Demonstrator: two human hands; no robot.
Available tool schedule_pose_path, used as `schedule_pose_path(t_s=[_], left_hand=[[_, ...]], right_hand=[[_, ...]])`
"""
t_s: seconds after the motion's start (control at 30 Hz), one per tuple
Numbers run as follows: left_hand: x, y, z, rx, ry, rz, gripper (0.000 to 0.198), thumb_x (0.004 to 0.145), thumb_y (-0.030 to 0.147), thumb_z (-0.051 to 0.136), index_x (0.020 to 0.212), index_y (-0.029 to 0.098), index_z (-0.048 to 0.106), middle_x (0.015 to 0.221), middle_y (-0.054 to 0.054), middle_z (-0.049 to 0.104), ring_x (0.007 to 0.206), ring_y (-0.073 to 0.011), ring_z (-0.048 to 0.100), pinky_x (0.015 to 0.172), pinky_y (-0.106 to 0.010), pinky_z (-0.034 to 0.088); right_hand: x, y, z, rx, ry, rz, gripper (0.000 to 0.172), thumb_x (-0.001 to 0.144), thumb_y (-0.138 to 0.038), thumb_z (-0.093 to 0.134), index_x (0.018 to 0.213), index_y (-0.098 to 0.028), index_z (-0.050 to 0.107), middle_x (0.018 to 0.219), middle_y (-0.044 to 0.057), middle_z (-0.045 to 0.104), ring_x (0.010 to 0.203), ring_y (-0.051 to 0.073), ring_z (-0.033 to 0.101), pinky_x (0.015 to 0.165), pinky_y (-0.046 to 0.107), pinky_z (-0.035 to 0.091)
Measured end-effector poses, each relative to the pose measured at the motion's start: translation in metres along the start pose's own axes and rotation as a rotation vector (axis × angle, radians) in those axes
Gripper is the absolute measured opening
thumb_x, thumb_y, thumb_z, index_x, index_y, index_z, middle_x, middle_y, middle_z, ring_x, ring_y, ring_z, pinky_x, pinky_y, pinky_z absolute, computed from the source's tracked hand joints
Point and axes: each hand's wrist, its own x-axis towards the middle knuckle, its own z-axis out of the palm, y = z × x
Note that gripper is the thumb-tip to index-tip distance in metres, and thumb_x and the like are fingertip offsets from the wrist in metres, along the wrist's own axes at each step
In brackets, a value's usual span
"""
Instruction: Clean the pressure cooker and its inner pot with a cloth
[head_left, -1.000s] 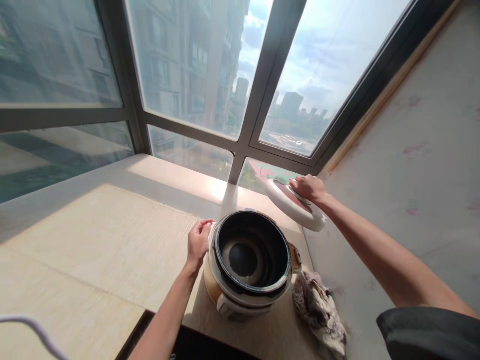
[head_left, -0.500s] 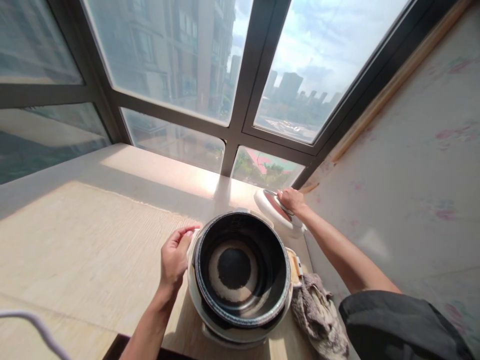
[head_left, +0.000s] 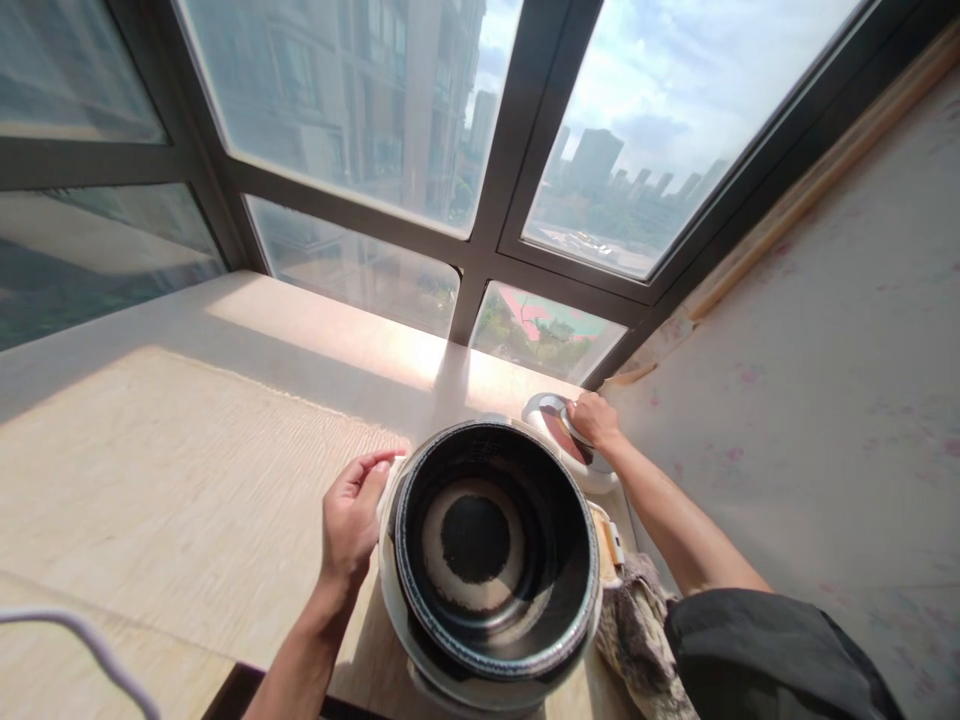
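While the right hand (head_left: 595,420) grasps the lid (head_left: 556,437) by its top, fingers clenched over the handle, the lid sits low just beyond the cooker (head_left: 388,575), at or very near the surface (head_left: 187,480); whether it already rests there I cannot tell. The left hand (head_left: 349,525) lies against the cooker's near-left side, fingers loosely curled with the tips touching the white rim, wrapped round nothing that I can see.

By my judgement the step in hand is parking the lid beside the open cooker. Letting go would call for the lid to lie settled on the surface, clear of the rim and the wall (head_left: 825,350) close behind the right fingers.

Between the two hands the cooker stands upright and uncovered. Its dark pot (head_left: 517,610) looks empty, with a pale ring around a black centre on the bottom. A crumpled cloth (head_left: 637,630) lies below the right fingers, touching the cooker's side.
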Motion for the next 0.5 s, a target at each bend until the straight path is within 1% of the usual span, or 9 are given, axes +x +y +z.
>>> schedule_pose_path(t_s=[0.13, 0.27, 0.4, 0.5], left_hand=[[-0.001, 0.000, 0.000, -0.002, -0.007, 0.009, 0.032, 0.075, 0.045, 0.074, 0.092, 0.019, 0.078, 0.093, -0.009, 0.076, 0.093, -0.0258, 0.068, 0.080, -0.034, 0.054], [-0.003, 0.002, 0.000, 0.009, -0.010, 0.010, 0.033, 0.076, 0.045, 0.074, 0.095, 0.019, 0.078, 0.098, -0.010, 0.076, 0.095, -0.0257, 0.068, 0.081, -0.034, 0.055], [-0.003, 0.003, 0.000, 0.014, -0.010, 0.010, 0.033, 0.077, 0.045, 0.074, 0.095, 0.018, 0.078, 0.099, -0.010, 0.076, 0.096, -0.0252, 0.068, 0.083, -0.034, 0.054], [-0.004, 0.004, 0.000, 0.023, -0.009, 0.019, 0.034, 0.077, 0.046, 0.072, 0.095, 0.018, 0.078, 0.100, -0.009, 0.077, 0.098, -0.0253, 0.068, 0.088, -0.034, 0.052]], right_hand=[[-0.004, 0.001, 0.016, -0.015, -0.004, -0.013, 0.050, 0.107, -0.039, 0.035, 0.119, -0.003, 0.067, 0.115, 0.027, 0.069, 0.111, 0.031, 0.069, 0.085, 0.033, 0.051], [-0.008, -0.004, 0.030, -0.032, 0.015, -0.034, 0.051, 0.107, -0.040, 0.035, 0.120, -0.002, 0.066, 0.114, 0.028, 0.069, 0.110, 0.032, 0.069, 0.085, 0.034, 0.051], [-0.010, -0.012, 0.037, -0.042, 0.039, -0.042, 0.055, 0.107, -0.042, 0.034, 0.120, 0.000, 0.066, 0.114, 0.030, 0.067, 0.111, 0.034, 0.068, 0.086, 0.036, 0.050], [-0.011, -0.017, 0.040, -0.037, 0.042, -0.032, 0.055, 0.107, -0.042, 0.033, 0.121, 0.001, 0.065, 0.117, 0.030, 0.066, 0.110, 0.035, 0.068, 0.085, 0.037, 0.051]])
